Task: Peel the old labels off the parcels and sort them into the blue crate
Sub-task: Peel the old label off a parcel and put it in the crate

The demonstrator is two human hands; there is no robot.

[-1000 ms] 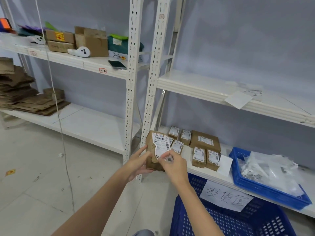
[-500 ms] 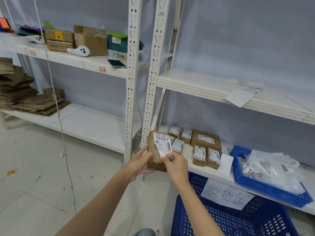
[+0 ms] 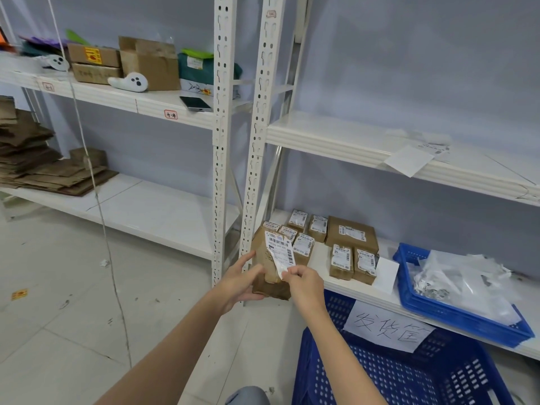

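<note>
Blue crate (image 3: 409, 372) stood on floor below shelf (image 3: 344, 285). Brown parcel (image 3: 267, 276) held upright in front of shelf post, left hand (image 3: 238, 283) gripping its side. Right hand (image 3: 305, 283) pinched the part-peeled white label (image 3: 280, 254) by its lower corner.

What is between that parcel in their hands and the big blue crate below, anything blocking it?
Nothing visible blocks it. The parcel, gripped by the left hand, hangs just left of and above the open-topped blue crate. But the label is only part-peeled, its lower corner pinched by the right hand.
</note>
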